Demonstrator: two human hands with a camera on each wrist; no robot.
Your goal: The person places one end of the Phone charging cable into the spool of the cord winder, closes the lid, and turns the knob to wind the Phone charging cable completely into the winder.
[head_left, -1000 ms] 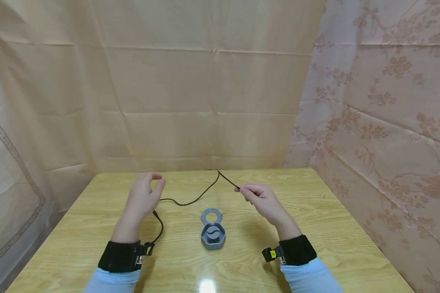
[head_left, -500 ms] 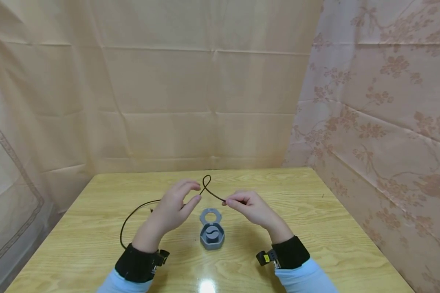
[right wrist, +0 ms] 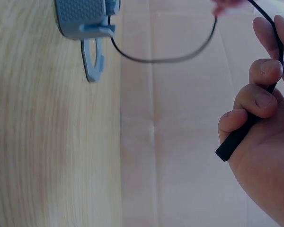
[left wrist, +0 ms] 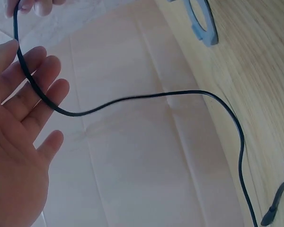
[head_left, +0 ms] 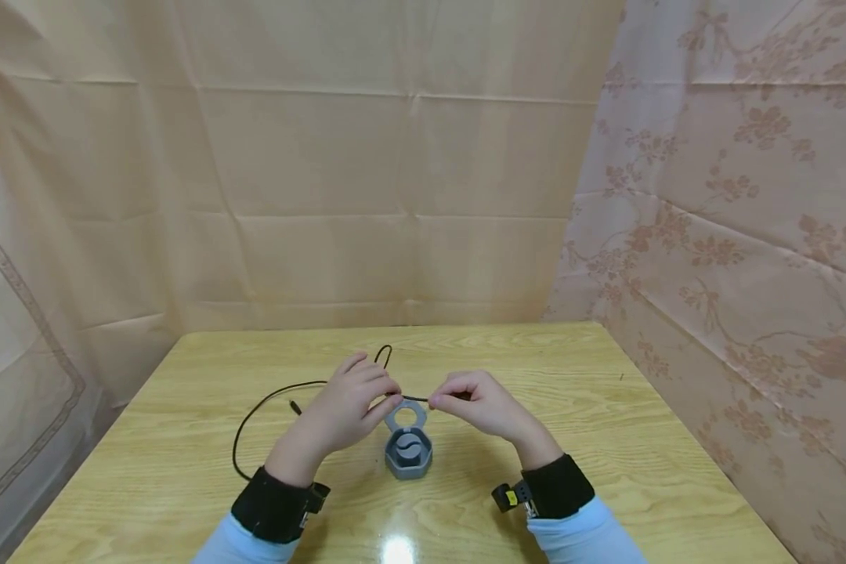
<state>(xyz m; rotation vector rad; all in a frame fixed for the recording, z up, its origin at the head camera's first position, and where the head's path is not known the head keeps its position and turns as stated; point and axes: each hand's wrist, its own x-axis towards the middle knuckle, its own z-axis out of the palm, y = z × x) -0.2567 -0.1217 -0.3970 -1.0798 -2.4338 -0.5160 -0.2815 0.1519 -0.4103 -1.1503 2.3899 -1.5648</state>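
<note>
A thin black cable (head_left: pixel 240 429) runs between both hands and loops on the left. My left hand (head_left: pixel 348 406) pinches it between thumb and fingers, just beyond the grey box; the little finger stands apart in the left wrist view. A short way to the right, my right hand (head_left: pixel 489 403) holds the cable's end, fingers curled round its black rectangular plug (right wrist: pixel 232 142). The cable's other connector (left wrist: pixel 269 216) lies on the table. Between the wrists sits a grey hexagonal box (head_left: pixel 409 464), its ring-shaped lid (head_left: pixel 419 413) swung back and a round S-grooved core inside.
The wooden table (head_left: pixel 592 439) ends at a beige curtain (head_left: pixel 310 196) behind and a floral curtain (head_left: pixel 733 258) on the right. Black wrist bands with small cameras sit on both forearms.
My left hand has moved right and taken hold of the cable near my right hand. The right hand has come slightly left and lower. The loop between them has shifted toward the left hand.
</note>
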